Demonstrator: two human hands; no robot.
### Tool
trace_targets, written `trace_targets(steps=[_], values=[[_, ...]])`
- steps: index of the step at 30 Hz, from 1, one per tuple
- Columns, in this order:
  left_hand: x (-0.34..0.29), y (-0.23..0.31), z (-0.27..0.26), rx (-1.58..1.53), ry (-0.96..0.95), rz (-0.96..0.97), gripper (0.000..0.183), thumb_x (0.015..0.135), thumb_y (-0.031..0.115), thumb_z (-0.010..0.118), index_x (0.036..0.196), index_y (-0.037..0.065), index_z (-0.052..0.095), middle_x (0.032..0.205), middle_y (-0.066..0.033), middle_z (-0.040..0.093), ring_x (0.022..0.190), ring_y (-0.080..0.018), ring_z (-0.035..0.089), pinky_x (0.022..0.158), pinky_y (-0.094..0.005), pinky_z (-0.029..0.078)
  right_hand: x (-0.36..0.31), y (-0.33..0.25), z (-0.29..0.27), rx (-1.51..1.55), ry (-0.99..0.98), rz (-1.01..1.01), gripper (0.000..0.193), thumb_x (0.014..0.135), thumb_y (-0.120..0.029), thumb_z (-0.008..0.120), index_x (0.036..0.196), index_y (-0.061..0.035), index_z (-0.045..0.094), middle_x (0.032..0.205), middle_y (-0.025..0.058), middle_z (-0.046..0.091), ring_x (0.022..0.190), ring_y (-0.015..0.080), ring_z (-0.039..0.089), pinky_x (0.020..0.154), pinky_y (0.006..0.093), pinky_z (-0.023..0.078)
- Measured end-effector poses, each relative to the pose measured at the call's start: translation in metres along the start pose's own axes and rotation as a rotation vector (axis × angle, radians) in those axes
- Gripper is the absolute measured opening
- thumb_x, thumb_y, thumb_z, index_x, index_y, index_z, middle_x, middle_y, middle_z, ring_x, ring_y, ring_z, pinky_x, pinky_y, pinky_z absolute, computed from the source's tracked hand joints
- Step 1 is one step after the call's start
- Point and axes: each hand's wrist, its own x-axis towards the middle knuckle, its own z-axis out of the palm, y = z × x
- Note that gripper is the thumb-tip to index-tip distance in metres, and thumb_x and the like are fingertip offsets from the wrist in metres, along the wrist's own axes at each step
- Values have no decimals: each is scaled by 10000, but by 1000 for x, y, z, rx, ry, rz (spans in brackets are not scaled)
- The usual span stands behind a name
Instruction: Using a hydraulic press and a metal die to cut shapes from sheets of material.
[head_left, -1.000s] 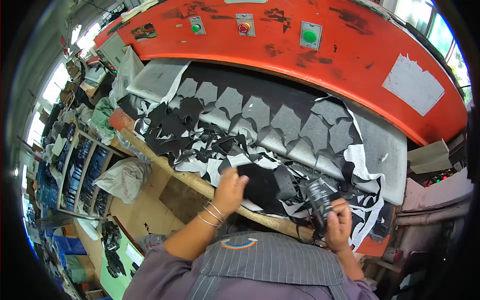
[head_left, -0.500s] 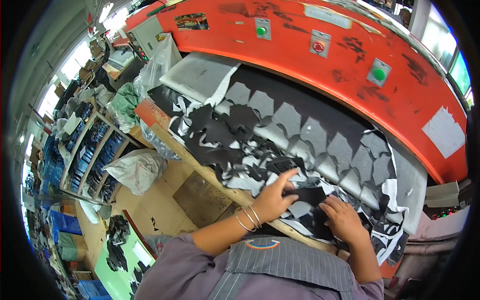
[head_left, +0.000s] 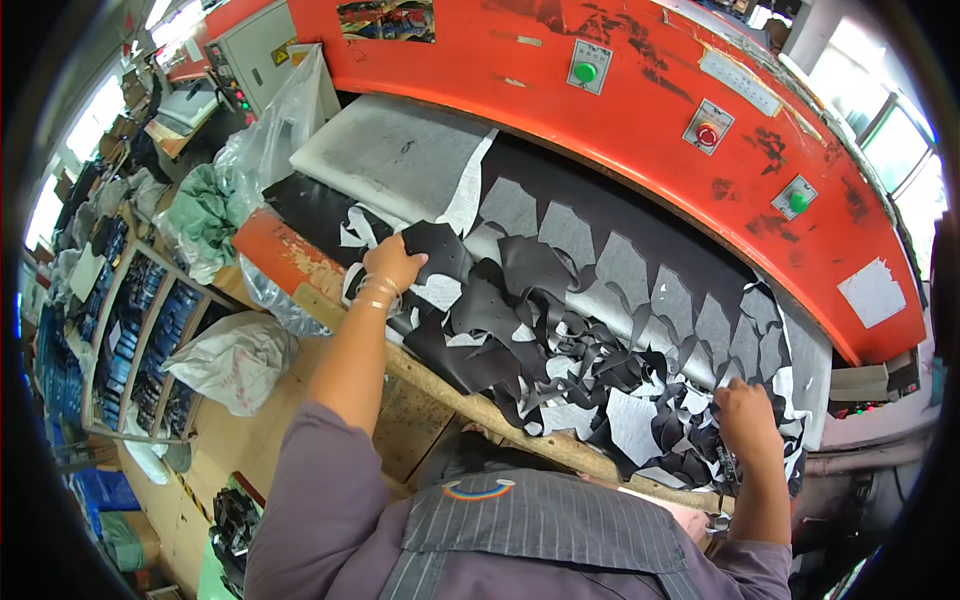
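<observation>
My left hand (head_left: 393, 264) is stretched to the left end of the cutting bed. Its fingers are closed at the edge of a black piece of sheet material (head_left: 438, 250) with a pale underside. Down at the right, my right hand (head_left: 748, 418) is curled beside a heap of black and white offcuts (head_left: 690, 425); what its fingers hold, if anything, is hidden. Between the hands lie larger black pieces (head_left: 487, 305), some overlapping. Behind them, a black sheet (head_left: 620, 200) has a row of cutouts showing grey-white underneath.
A red machine beam (head_left: 480, 75) with green buttons (head_left: 585, 72) and a red button (head_left: 707, 134) spans the far side. A wooden rail (head_left: 480, 408) edges the bed near me. To the left are a white sack (head_left: 235, 360) and a rack of blue items (head_left: 140, 330).
My hands have moved apart: the left far to the left, the right a little to the right. The dark piece between them is no longer there. The view has shifted too.
</observation>
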Motion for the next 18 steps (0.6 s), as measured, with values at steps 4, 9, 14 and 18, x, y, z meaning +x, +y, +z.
trace_targets(steps=[4, 9, 14, 18], values=[[-15, 10, -50, -463, 91, 77, 320, 784, 140, 717, 1067, 25, 626, 860, -167, 686, 866, -272, 665, 793, -374, 506, 62, -46, -49, 570, 196, -162, 200, 783, -160, 701, 829, 3, 593, 820, 168, 577, 800, 372, 594, 703, 442, 469], [-32, 30, -90, -1444, -230, 287, 294, 844, 144, 689, 1031, -69, 611, 943, -110, 675, 806, -148, 625, 754, -303, 504, 188, -119, -37, 874, 181, -135, 403, 852, -291, 669, 1120, 5, 613, 1111, 209, 620, 1056, 361, 582, 910, 426, 450], [-55, 19, -1, -461, -350, 172, 385, 789, 229, 729, 1016, -61, 616, 897, -180, 644, 825, -291, 606, 760, -405, 483, 266, -184, 5, 399, 177, -51, 393, 802, -280, 715, 1108, -47, 633, 1121, 206, 609, 1037, 360, 593, 898, 430, 465], [-57, 18, 46, -178, -167, 310, 473, 776, 221, 712, 1135, -53, 572, 1147, -232, 587, 1171, -369, 482, 1003, -446, 344, 259, -197, 4, 460, 229, -3, 355, 737, -240, 762, 1043, -101, 650, 1006, 161, 624, 971, 349, 608, 859, 438, 475]])
